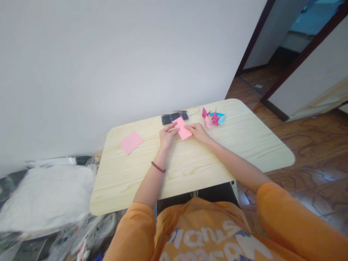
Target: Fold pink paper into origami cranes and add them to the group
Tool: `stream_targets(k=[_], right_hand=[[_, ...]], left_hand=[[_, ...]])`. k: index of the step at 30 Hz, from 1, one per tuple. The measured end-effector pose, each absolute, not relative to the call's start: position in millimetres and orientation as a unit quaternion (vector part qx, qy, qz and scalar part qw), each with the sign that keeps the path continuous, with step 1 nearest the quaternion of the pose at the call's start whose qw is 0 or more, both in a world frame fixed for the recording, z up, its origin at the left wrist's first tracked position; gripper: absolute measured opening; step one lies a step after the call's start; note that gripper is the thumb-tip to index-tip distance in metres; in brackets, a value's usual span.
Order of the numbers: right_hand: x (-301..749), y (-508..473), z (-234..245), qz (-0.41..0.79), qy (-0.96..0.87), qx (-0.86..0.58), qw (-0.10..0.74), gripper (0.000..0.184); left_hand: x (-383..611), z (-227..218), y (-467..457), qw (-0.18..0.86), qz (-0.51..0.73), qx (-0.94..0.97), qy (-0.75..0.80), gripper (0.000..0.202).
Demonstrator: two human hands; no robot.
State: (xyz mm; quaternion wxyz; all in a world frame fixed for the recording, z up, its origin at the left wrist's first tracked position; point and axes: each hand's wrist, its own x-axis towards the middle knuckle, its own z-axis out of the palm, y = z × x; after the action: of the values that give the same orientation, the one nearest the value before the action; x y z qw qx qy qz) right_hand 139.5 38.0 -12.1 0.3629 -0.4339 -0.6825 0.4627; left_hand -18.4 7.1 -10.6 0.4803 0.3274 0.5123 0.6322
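A pink sheet of origami paper (pixel 182 129), narrow and rectangular as if folded over, is held between my two hands above the table. My left hand (pixel 167 135) grips its left edge, thumb and fingers closed on the paper. On the opposite edge, my right hand (pixel 199 132) pinches the sheet with its fingertips. Just behind the paper lies a dark phone (pixel 170 119), its screen lit and partly covered by the sheet. Flat on the table to the left is a pink square stack or sheet of paper (pixel 131 142).
Several folded paper cranes, among them a magenta crane (pixel 215 119) and a blue crane (pixel 221 117), sit at the back right. A white cable (pixel 194 112) runs by the phone. The pale wooden table (pixel 130 181) meets a wall; a white bag (pixel 49 195) lies beyond its left edge.
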Motion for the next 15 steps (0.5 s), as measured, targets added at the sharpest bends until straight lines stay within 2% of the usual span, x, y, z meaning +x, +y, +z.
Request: stream_targets(k=[4,7,11,15], right_hand=[[139.5,36.1,-10.2,0.492,-0.687,-0.393,0.363,0.045],[138.0,33.9,-8.3,0.463,-0.697,-0.406,0.367,0.04],[138.2,32.6,-7.9,0.44,-0.714,-0.41,0.358,0.039],[140.7,35.5,-11.6,0.496,-0.695,-0.39,0.346,0.043]], left_hand=[[-23.3,-14.4,10.9,0.456,0.66,0.299,0.517,0.038],[-26.5,-16.2,12.7,0.446,0.67,0.291,0.517,0.039],[-28.6,-17.4,13.8,0.448,0.673,0.288,0.513,0.041],[-30.9,-17.7,13.4,0.464,0.653,0.3,0.518,0.039]])
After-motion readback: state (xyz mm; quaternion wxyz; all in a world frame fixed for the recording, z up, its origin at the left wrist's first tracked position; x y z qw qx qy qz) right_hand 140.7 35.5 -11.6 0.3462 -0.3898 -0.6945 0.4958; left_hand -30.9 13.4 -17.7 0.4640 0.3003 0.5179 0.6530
